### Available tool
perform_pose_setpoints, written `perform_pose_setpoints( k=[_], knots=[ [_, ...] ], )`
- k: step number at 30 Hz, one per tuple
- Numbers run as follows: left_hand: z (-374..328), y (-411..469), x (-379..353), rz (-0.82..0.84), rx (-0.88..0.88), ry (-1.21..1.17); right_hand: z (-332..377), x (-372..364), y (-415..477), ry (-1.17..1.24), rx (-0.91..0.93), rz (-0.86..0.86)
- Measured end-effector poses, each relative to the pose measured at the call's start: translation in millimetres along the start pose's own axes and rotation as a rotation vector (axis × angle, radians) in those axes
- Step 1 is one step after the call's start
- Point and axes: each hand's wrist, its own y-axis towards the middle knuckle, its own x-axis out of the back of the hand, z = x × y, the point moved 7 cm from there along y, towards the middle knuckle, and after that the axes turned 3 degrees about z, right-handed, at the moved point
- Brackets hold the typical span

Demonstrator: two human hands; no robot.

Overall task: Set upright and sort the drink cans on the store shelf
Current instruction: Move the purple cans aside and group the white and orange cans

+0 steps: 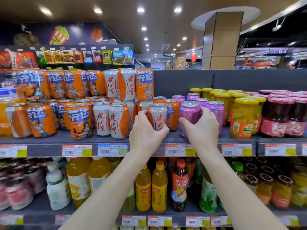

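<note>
My left hand [146, 131] grips a white-and-orange can [157, 113] standing upright at the front of the grey shelf [49, 140]. My right hand [202, 128] grips a purple can [189, 113] just to its right, also upright. Behind it stand more purple cans [216, 110]. To the left are upright white-and-orange cans [110, 118] and orange cans with blue lettering [79, 120], with a second layer of cans [127, 83] stacked on top. An orange can [172, 113] stands between the two gripped cans, further back.
Yellow-lidded fruit jars [244, 118] and red-lidded jars [282, 118] fill the shelf to the right. Price tags [77, 151] line the shelf edge. Juice and tea bottles [159, 188] stand on the shelf below. Snack packets [66, 57] hang above.
</note>
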Motion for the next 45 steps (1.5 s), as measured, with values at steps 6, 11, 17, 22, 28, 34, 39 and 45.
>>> perform_pose_setpoints(
  k=[6,11,17,22,28,34,39,45],
  knots=[
    [14,5,21,-0.083,-0.038,0.196,5,-13,-14,-0.134,0.012,-0.091],
    [14,-1,30,-0.201,-0.057,0.525,28,-6,-34,-0.14,0.157,-0.327],
    [14,4,26,-0.282,-0.115,0.546,76,-47,-31,0.03,0.376,-0.106],
    [15,4,25,-0.288,-0.146,0.563,87,-60,16,-0.317,0.446,-0.052],
    [19,2,23,-0.277,-0.17,0.544,77,-73,48,-1.019,0.229,0.251],
    [21,-5,26,-0.25,-0.2,0.505,78,-83,46,-1.101,0.169,0.254],
    [35,-16,46,-0.266,-0.237,0.357,80,-80,45,-0.982,0.141,0.174],
    [49,-20,66,-0.264,-0.209,0.239,95,-65,47,-0.462,0.137,0.081]
  ],
)
